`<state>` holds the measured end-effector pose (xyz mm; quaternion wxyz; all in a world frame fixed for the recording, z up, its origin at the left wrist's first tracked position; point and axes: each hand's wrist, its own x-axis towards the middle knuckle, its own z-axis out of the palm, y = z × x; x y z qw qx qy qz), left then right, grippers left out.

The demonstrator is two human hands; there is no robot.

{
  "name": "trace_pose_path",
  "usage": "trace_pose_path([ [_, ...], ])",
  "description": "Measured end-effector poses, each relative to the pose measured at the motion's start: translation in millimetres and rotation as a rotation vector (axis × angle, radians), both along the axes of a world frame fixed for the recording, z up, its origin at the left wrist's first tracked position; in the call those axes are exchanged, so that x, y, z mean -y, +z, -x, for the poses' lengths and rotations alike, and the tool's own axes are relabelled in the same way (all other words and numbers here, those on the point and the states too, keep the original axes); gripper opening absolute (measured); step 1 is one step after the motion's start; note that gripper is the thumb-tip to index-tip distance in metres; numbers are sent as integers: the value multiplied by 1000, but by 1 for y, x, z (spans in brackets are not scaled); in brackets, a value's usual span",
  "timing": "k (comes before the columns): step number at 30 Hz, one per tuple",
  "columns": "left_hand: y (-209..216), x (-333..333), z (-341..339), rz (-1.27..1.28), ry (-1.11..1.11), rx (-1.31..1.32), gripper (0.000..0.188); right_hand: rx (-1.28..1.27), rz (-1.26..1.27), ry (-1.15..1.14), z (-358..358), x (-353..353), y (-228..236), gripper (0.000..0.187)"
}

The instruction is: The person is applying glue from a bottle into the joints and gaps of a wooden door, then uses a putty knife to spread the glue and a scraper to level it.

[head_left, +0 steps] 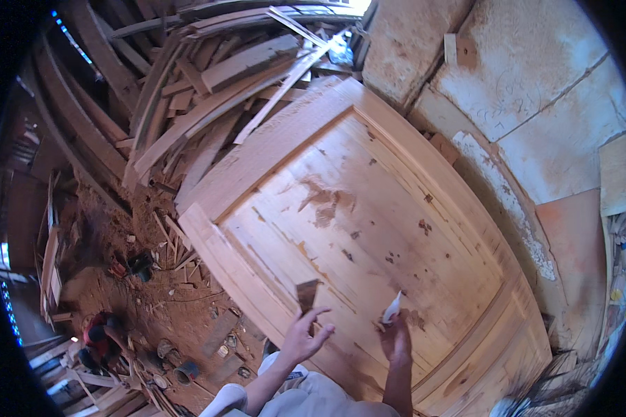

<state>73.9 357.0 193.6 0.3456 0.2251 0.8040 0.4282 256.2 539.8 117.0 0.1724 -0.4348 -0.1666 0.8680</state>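
Note:
A large pale wooden panel door (257, 167) lies in front of me, with dark knots, brown smears and yellowish streaks on its boards. My left hand (305, 338) is over its near left edge and grips a putty knife (307, 292). The broad dark blade points away from me; the handle is mostly hidden by the fingers, some of which are stretched out. In my right hand (396, 340), over the lower middle of the door, is a small white bottle with a pointed nozzle (391, 307), its tip upward. Fingers cover the lower part of the bottle.
Scrap boards and offcuts (250, 62) are heaped beyond the door's far left side. A stained pale wall (535, 118) rises on the right. At lower left, a person (104, 340) bends over the littered dirt floor, near a bucket (186, 373).

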Motion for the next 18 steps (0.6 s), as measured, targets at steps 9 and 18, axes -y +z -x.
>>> trace_pose_path([
  [9,44,75,-73,-125,35,-21,58,-278,-111,501,9,118,68,37],
  [18,41,141,-112,-156,-120,-110,33,-449,22,618,-41,197,56,30],
])
